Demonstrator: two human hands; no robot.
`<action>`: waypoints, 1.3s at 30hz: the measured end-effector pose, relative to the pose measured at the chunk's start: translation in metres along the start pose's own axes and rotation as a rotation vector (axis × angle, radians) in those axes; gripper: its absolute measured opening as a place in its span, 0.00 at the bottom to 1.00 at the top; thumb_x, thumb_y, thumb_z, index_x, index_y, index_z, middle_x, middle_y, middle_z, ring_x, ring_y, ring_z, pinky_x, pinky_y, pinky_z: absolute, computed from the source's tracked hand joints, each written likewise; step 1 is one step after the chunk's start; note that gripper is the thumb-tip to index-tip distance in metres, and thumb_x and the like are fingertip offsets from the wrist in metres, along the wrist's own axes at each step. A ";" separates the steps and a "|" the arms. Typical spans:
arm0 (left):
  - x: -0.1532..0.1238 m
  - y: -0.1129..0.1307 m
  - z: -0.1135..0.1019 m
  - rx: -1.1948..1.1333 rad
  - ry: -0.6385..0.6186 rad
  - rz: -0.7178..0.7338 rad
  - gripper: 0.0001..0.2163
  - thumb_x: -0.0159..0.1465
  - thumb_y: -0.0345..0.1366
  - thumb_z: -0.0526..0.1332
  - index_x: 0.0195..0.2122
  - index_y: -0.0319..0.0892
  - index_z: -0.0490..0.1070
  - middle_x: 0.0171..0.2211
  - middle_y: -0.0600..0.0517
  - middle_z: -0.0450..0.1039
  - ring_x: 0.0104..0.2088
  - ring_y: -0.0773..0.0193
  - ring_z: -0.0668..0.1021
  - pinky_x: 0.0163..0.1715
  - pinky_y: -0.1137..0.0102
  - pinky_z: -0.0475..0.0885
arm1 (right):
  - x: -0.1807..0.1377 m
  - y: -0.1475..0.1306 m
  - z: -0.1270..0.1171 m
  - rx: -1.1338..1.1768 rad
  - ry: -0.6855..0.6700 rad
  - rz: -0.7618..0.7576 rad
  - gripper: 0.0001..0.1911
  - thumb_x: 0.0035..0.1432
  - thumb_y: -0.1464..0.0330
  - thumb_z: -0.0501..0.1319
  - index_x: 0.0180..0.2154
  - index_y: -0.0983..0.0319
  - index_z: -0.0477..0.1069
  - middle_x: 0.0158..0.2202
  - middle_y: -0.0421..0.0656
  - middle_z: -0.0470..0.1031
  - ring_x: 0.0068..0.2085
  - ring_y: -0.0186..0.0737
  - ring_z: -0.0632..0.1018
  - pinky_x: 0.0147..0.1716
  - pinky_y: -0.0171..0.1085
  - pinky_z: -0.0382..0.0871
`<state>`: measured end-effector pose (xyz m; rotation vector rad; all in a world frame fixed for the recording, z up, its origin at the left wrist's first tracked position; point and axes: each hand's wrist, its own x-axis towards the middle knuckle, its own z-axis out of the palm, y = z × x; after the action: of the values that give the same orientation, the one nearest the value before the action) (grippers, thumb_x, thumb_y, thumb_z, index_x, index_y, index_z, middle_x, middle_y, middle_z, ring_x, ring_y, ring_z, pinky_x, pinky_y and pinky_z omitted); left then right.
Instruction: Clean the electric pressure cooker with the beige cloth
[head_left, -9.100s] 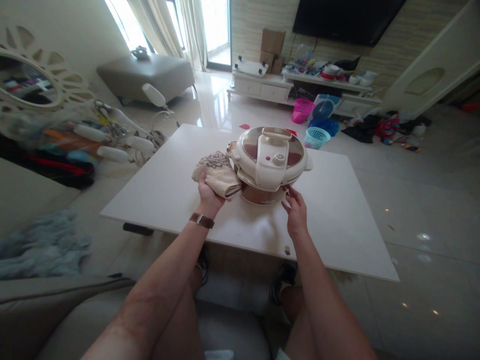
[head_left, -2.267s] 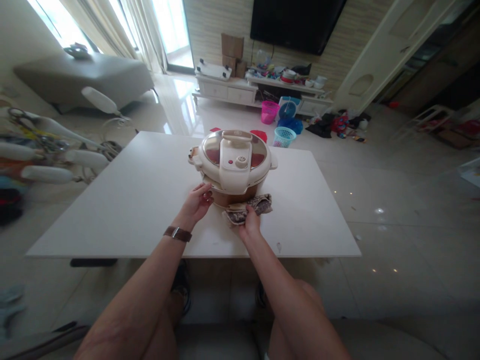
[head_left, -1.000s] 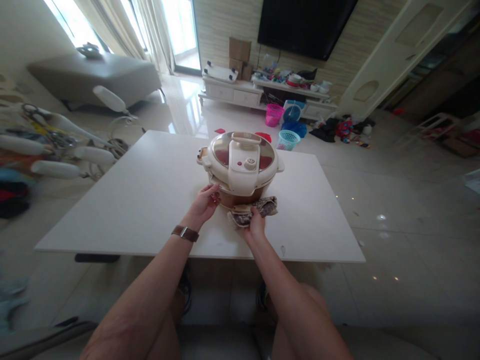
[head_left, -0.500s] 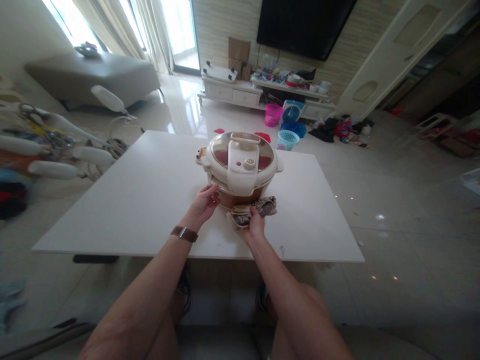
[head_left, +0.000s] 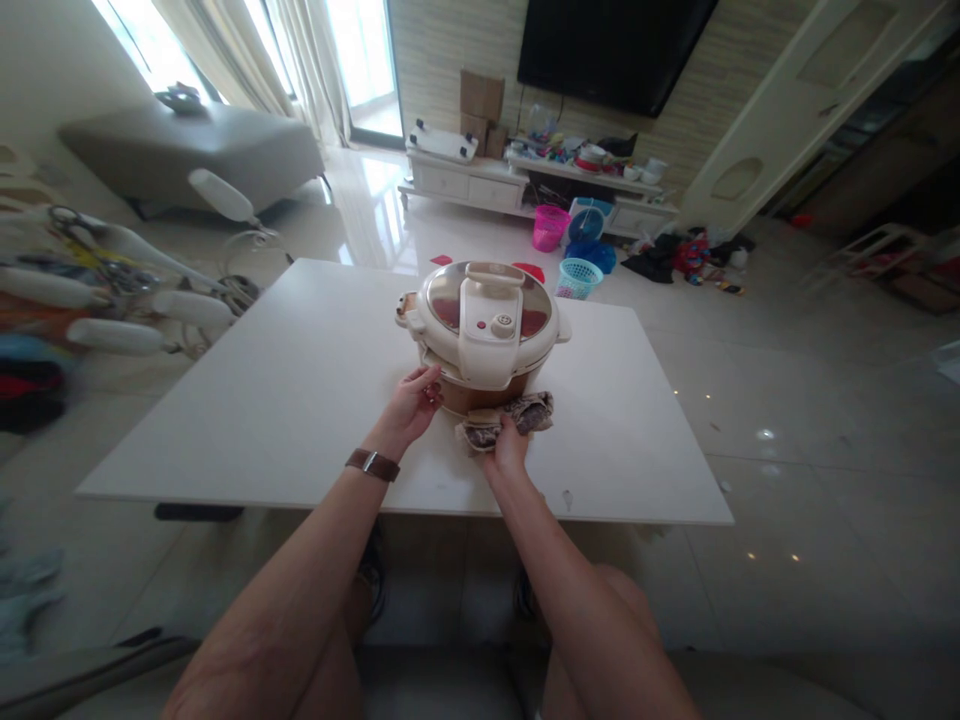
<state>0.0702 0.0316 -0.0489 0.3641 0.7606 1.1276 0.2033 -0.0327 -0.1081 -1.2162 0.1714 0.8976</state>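
A cream electric pressure cooker (head_left: pixel 491 340) with a shiny lid, a dial and a small red button stands upright on the white table (head_left: pixel 300 400). My left hand (head_left: pixel 416 398) is at its left front, thumb and fingers closed on the edge just under the lid. Held in my right hand (head_left: pixel 510 440) is a folded, patterned cloth (head_left: pixel 534 410), pressed against or very near the lower front of the cooker. Part of the cooker's brownish body is hidden behind the cloth and my fingers.
A stand with white paddle-like arms (head_left: pixel 120 337) is left of the table. Beyond the table, a turquoise basket (head_left: pixel 579 280) and a pink basket (head_left: pixel 550 228) sit on the floor before a low white cabinet (head_left: pixel 465 185). The table's front edge runs above my knees.
The view has shifted slightly. Both hands keep their places at the cooker, and the cloth stays at its lower front.
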 end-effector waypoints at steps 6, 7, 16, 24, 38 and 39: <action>0.001 0.000 -0.001 0.027 -0.008 0.015 0.17 0.50 0.31 0.82 0.29 0.40 0.72 0.22 0.60 0.70 0.19 0.77 0.69 0.21 0.78 0.66 | -0.008 -0.042 0.009 0.105 -0.144 0.118 0.09 0.60 0.72 0.61 0.43 0.62 0.75 0.39 0.42 0.85 0.42 0.42 0.86 0.47 0.42 0.85; 0.001 0.000 -0.001 0.029 -0.004 0.020 0.18 0.50 0.31 0.82 0.29 0.40 0.72 0.23 0.59 0.71 0.20 0.77 0.69 0.21 0.78 0.66 | -0.009 -0.050 0.009 0.113 -0.161 0.111 0.09 0.60 0.72 0.61 0.43 0.62 0.75 0.39 0.43 0.85 0.42 0.42 0.86 0.47 0.43 0.85; -0.001 0.000 0.000 0.041 0.008 0.022 0.17 0.51 0.32 0.82 0.28 0.39 0.71 0.22 0.59 0.69 0.19 0.78 0.68 0.21 0.79 0.65 | 0.009 -0.090 0.001 0.175 0.021 -0.208 0.20 0.57 0.72 0.63 0.52 0.62 0.75 0.50 0.41 0.84 0.45 0.37 0.86 0.49 0.39 0.84; -0.014 -0.019 0.016 0.055 0.033 0.055 0.13 0.58 0.43 0.73 0.29 0.42 0.73 0.25 0.53 0.76 0.21 0.70 0.73 0.22 0.74 0.68 | 0.024 -0.087 -0.003 0.093 0.064 -0.305 0.22 0.53 0.70 0.66 0.51 0.65 0.76 0.50 0.44 0.83 0.47 0.40 0.86 0.50 0.40 0.84; -0.032 -0.071 0.055 0.219 -0.071 0.051 0.19 0.50 0.46 0.82 0.33 0.38 0.83 0.28 0.47 0.82 0.25 0.65 0.79 0.27 0.70 0.72 | 0.023 -0.086 -0.007 0.034 0.044 -0.263 0.22 0.52 0.70 0.66 0.51 0.65 0.77 0.49 0.44 0.84 0.45 0.42 0.86 0.52 0.43 0.84; -0.031 -0.073 0.057 0.209 -0.066 0.061 0.19 0.49 0.47 0.82 0.32 0.38 0.82 0.27 0.48 0.81 0.25 0.65 0.80 0.28 0.70 0.72 | 0.023 -0.087 -0.007 0.033 0.041 -0.258 0.22 0.52 0.71 0.66 0.50 0.65 0.77 0.49 0.44 0.84 0.45 0.42 0.86 0.51 0.43 0.84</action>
<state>0.1526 -0.0202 -0.0433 0.6007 0.8151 1.0900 0.2798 -0.0327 -0.0603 -1.1953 0.0602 0.6432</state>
